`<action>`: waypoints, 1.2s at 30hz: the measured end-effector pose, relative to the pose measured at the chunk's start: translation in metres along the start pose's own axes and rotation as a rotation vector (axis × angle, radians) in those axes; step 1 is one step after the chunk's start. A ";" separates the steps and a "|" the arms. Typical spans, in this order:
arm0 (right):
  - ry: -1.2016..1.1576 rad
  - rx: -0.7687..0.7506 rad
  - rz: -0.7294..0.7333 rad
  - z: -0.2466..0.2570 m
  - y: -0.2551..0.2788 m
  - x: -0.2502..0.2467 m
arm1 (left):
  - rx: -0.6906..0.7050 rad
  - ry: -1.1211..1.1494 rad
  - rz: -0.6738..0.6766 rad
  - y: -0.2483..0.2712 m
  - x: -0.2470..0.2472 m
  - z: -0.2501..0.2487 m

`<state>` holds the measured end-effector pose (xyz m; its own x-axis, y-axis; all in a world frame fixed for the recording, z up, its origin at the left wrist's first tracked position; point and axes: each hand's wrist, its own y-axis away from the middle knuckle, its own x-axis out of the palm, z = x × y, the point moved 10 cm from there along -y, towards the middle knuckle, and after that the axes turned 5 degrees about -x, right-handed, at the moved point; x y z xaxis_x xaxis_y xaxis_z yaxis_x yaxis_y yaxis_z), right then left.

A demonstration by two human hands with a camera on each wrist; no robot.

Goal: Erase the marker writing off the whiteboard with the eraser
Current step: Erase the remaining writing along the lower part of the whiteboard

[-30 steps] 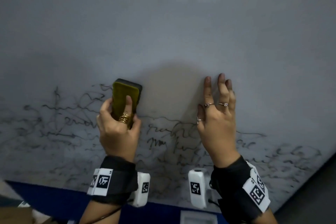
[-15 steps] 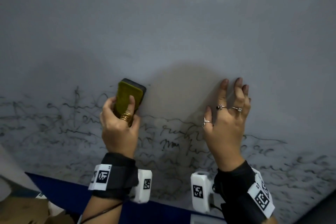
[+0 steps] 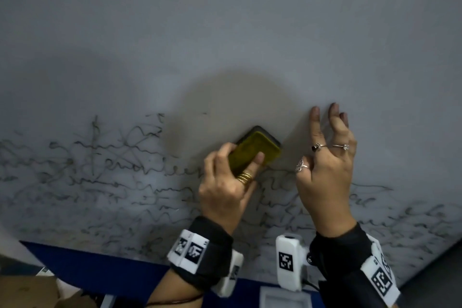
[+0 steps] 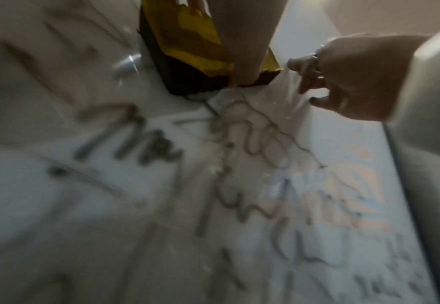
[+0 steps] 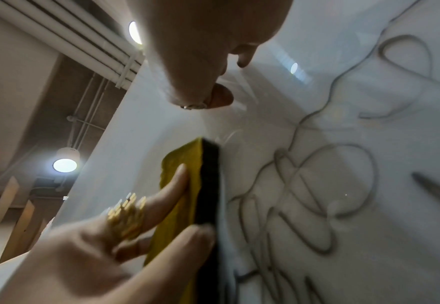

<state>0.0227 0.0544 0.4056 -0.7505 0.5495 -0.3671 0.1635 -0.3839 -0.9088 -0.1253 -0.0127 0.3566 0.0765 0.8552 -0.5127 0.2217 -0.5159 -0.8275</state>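
Eraser, yellow-backed with a black pad, lay flat against the whiteboard, tilted so its far end pointed up and to the right. It sat at the upper edge of the marker writing, in the middle of the board's width, with bare grey surface above it. The left hand grasped it, thumb on one long side, a finger wearing gold rings laid along the yellow back, and the other fingers wrapped round the opposite side. From the right wrist view the black pad pressed edge-on against the white surface, next to looping grey strokes.

Just to the right, the right hand rested on the board with its fingers spread and fairly straight, holding nothing; silver rings showed on three fingers. Both wrists carried black bands with white tagged camera blocks. Scrawled lines ran across the whole lower part of the board, left and right of both hands, down to a dark blue strip along its near edge
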 end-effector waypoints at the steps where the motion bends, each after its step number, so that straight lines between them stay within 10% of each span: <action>1: 0.003 0.004 -0.002 0.000 0.000 0.000 | -0.017 0.026 -0.038 -0.003 -0.011 0.008; 10: -0.007 0.029 -0.026 0.005 0.002 0.006 | -0.280 0.286 -0.180 -0.009 -0.031 0.037; 16: -0.057 0.151 -0.162 0.019 -0.001 0.010 | 0.030 -0.076 -0.071 -0.008 -0.010 0.028; 20: -0.131 0.235 -0.137 0.028 -0.003 0.030 | -0.264 0.014 -0.222 -0.017 -0.049 0.109; 27: -0.235 -0.177 0.016 0.120 -0.010 0.069 | -0.440 0.100 -0.299 -0.014 -0.062 0.157; 30: -0.197 -0.196 0.028 0.132 -0.012 0.081 | -0.477 0.252 -0.329 -0.011 -0.058 0.134; 33: -0.215 -0.180 -0.006 0.126 -0.011 0.082 | -0.192 0.136 -0.234 -0.021 -0.057 0.096; 36: -0.243 -0.178 -0.024 0.120 -0.010 0.078 | -0.298 0.174 -0.268 -0.022 -0.069 0.137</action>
<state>-0.1146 0.0124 0.4100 -0.8830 0.3552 -0.3069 0.2378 -0.2251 -0.9449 -0.2689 -0.0673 0.3787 0.1350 0.9659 -0.2211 0.5248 -0.2590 -0.8109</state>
